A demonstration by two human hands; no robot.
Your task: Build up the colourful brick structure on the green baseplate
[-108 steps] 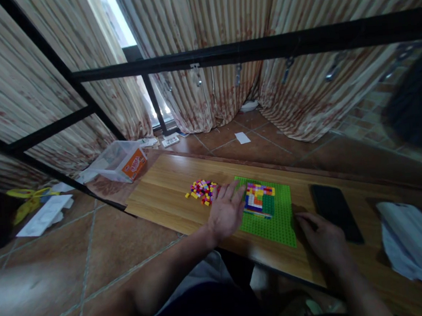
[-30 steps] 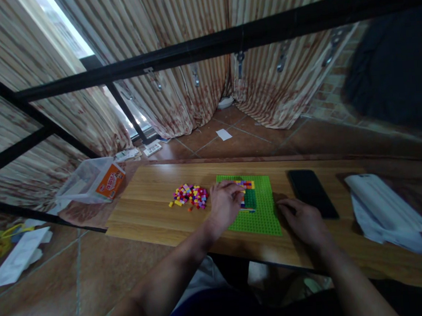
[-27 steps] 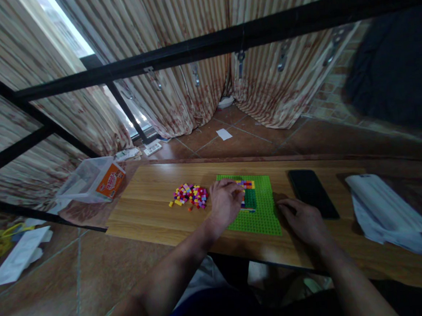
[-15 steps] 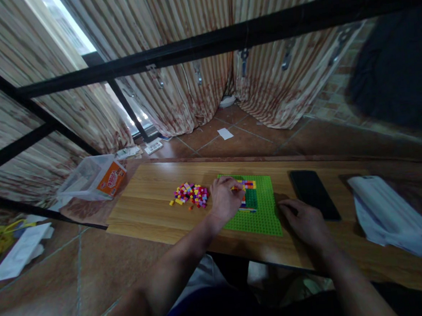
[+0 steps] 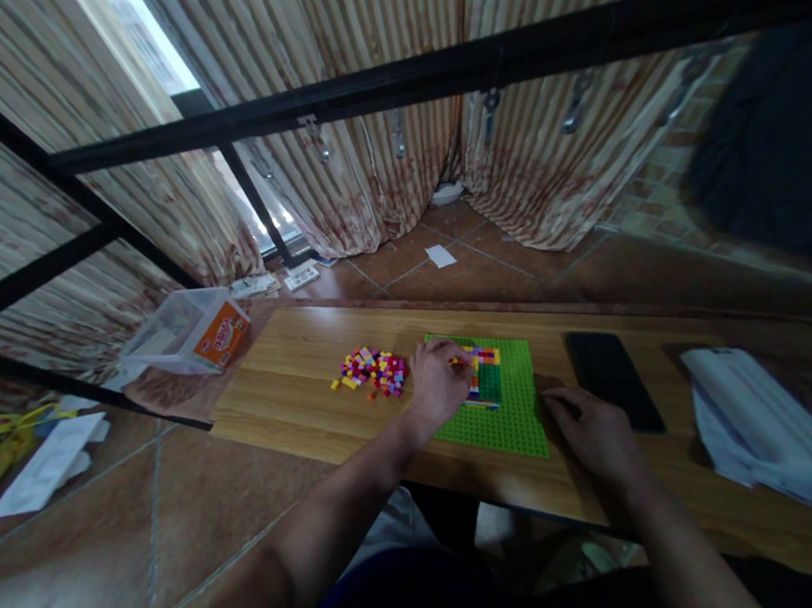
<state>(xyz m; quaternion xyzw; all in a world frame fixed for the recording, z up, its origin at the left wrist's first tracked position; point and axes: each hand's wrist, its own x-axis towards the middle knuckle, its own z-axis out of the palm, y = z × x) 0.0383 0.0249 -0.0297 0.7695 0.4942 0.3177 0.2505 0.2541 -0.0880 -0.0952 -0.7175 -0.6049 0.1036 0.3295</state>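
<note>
My left hand (image 5: 440, 378) is over the left part of a green studded baseplate (image 5: 521, 426), its thumb and fingers pinched together at the built bricks. A speck of yellow shows by its fingertips, but what they hold is too small to make out. The bricks on the plate form a frame with an orange, red and purple row (image 5: 485, 355) around a dark green patch (image 5: 489, 384); my hand hides the left side. My right hand (image 5: 595, 430) rests on the table beside the plate's right edge, fingers loosely bent and apart, holding nothing.
A heap of small coloured bricks (image 5: 376, 372) lies on the wooden table (image 5: 277, 370) left of the plate. A black phone-like slab (image 5: 612, 377) and a white plastic packet (image 5: 766, 416) are to the right. A clear bin (image 5: 190, 330) stands past the table's left end.
The whole view has shifted slightly, so things appear a little further right. My left hand stays pinched over the bricks, and my right hand has kept its place beside the plate.
</note>
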